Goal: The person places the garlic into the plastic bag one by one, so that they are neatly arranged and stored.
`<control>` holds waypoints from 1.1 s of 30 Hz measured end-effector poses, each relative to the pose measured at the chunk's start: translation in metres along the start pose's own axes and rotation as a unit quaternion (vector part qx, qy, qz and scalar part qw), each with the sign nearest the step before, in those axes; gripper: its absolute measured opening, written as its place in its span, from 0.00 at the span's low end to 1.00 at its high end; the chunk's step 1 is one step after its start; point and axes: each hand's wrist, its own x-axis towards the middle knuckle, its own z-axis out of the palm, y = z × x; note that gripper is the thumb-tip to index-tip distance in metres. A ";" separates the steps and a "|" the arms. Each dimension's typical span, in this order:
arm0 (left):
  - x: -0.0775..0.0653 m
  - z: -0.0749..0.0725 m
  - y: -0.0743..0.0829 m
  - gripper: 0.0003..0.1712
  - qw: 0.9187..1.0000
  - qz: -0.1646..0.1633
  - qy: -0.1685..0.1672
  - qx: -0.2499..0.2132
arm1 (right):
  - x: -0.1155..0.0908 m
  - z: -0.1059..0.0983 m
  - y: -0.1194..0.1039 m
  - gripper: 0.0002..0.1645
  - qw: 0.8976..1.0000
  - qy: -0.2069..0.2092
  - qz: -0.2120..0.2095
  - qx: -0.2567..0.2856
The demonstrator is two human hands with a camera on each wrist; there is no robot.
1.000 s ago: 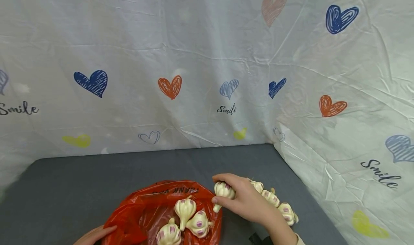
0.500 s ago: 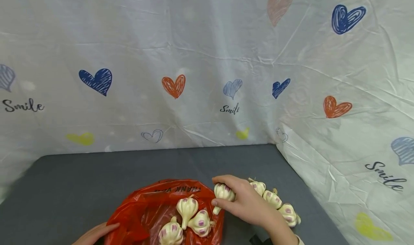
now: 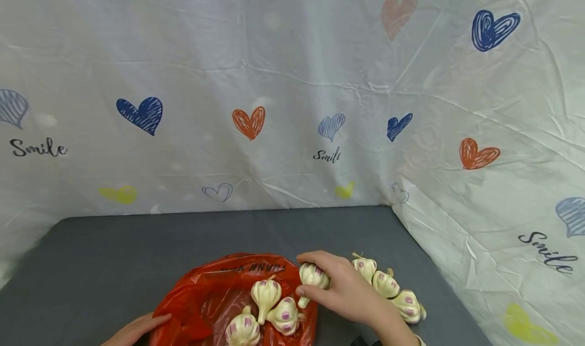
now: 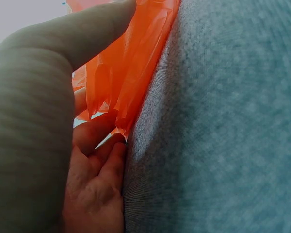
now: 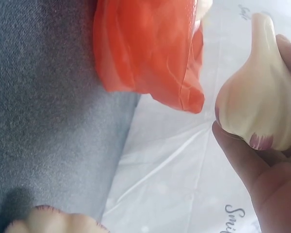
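Observation:
A red plastic bag (image 3: 192, 295) lies with its mouth spread in the head view, several bulbs inside, among them a garlic bulb (image 3: 266, 294). My left hand (image 3: 137, 329) grips the bag's left side; in the left wrist view its thumb (image 4: 94, 29) lies over the red plastic and the fingers lie beyond it. My right hand (image 3: 340, 287) holds another garlic bulb (image 5: 262, 92) between thumb and fingers at the bag's right rim, stem toward the bag. Right of that hand, a row of garlic bulbs (image 3: 386, 283) rests on the table. The bag's near part is cut off.
The dark grey table (image 3: 137, 249) stretches behind and left of the bag. A pale curtain (image 3: 283, 82) printed with hearts and "Smile" hangs along the back and right edges. A black object (image 3: 359, 341) shows beneath my right wrist.
My right hand, with the garlic bulb, has shifted slightly left toward the bag's mouth. The head view has swung a little. My left hand stays at the bag.

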 end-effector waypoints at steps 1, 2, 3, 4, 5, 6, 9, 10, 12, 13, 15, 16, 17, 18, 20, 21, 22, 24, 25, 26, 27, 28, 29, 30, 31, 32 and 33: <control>0.000 0.000 0.000 0.53 1.000 0.000 0.000 0.001 | 0.000 0.001 0.000 0.28 1.000 0.001 -0.002 0.000; 0.000 0.001 0.000 0.53 1.000 0.001 0.002 0.003 | 0.000 0.001 0.000 0.28 1.000 0.002 -0.005 0.001; 0.000 0.001 0.000 0.53 1.000 0.001 0.003 0.002 | 0.000 0.002 0.000 0.28 1.000 0.002 -0.009 0.003; 0.001 0.002 0.000 0.53 1.000 0.004 0.004 0.005 | 0.000 0.002 -0.001 0.28 1.000 0.003 -0.013 0.002; 0.001 0.002 0.000 0.53 1.000 0.005 0.005 0.006 | 0.001 0.003 -0.001 0.28 1.000 0.002 -0.016 0.005; 0.001 0.003 0.000 0.53 1.000 0.007 0.005 0.005 | 0.001 0.003 -0.001 0.28 1.000 0.001 -0.018 0.008; 0.001 0.003 0.000 0.54 1.000 0.010 0.003 -0.006 | 0.001 0.005 -0.002 0.28 1.000 -0.003 -0.025 0.016; 0.001 0.002 0.000 0.54 1.000 0.011 0.001 -0.010 | 0.001 0.006 -0.002 0.28 0.999 -0.005 -0.026 0.021; 0.001 0.002 0.001 0.55 1.000 0.008 -0.001 -0.018 | 0.001 0.008 -0.002 0.28 0.999 -0.011 -0.025 0.031; 0.001 0.001 0.001 0.55 1.000 0.006 -0.002 -0.021 | 0.002 0.009 -0.002 0.27 0.999 -0.014 -0.027 0.037; 0.002 0.001 0.001 0.55 1.000 0.006 -0.003 -0.020 | 0.002 0.012 -0.002 0.27 0.998 -0.022 -0.027 0.045; 0.002 0.001 0.001 0.55 1.000 0.008 -0.003 -0.017 | 0.002 0.013 -0.002 0.26 0.998 -0.025 -0.029 0.047; 0.002 0.002 0.001 0.55 1.000 0.009 -0.001 -0.015 | 0.003 0.014 -0.002 0.26 0.998 -0.030 -0.030 0.047; 0.003 0.002 0.001 0.55 1.000 0.012 0.000 -0.012 | 0.003 0.015 -0.002 0.26 0.998 -0.034 -0.032 0.046; 0.003 0.003 0.000 0.54 1.000 0.021 0.002 -0.005 | 0.003 0.017 -0.003 0.26 0.998 -0.040 -0.033 0.043; 0.003 0.003 0.000 0.54 1.000 0.023 0.003 -0.003 | 0.004 0.017 -0.004 0.27 0.998 -0.042 -0.033 0.042; 0.003 0.003 0.000 0.54 1.000 0.026 0.004 -0.002 | 0.004 0.018 -0.004 0.27 0.998 -0.044 -0.034 0.041; 0.004 0.003 -0.001 0.54 1.000 0.029 0.005 -0.004 | 0.004 0.018 -0.004 0.27 0.997 -0.047 -0.035 0.039; 0.004 0.002 -0.001 0.54 1.000 0.029 0.004 -0.008 | 0.005 0.019 -0.005 0.27 0.997 -0.049 -0.037 0.041; 0.004 0.002 -0.001 0.55 1.000 0.027 0.003 -0.014 | 0.005 0.020 -0.004 0.27 0.997 -0.050 -0.040 0.042; 0.004 0.002 -0.001 0.55 0.999 0.026 0.001 -0.019 | 0.005 0.021 -0.004 0.27 0.997 -0.052 -0.042 0.045; 0.004 0.002 -0.001 0.55 0.999 0.025 -0.001 -0.024 | 0.005 0.022 -0.004 0.27 0.996 -0.054 -0.045 0.050; 0.004 0.001 -0.002 0.55 0.999 0.023 -0.003 -0.026 | 0.006 0.023 -0.003 0.27 0.996 -0.056 -0.047 0.052; 0.004 0.001 -0.002 0.55 0.999 0.022 -0.005 -0.027 | 0.006 0.024 -0.003 0.27 0.996 -0.058 -0.049 0.054; 0.004 0.001 -0.001 0.55 0.999 0.020 -0.005 -0.025 | 0.006 0.026 -0.002 0.27 0.995 -0.059 -0.052 0.055; 0.004 0.001 -0.001 0.55 1.000 0.019 -0.005 -0.021 | 0.006 0.027 -0.002 0.27 0.995 -0.060 -0.055 0.055; 0.003 0.001 -0.001 0.55 1.000 0.017 -0.004 -0.017 | 0.006 0.028 -0.001 0.27 0.995 -0.061 -0.054 0.058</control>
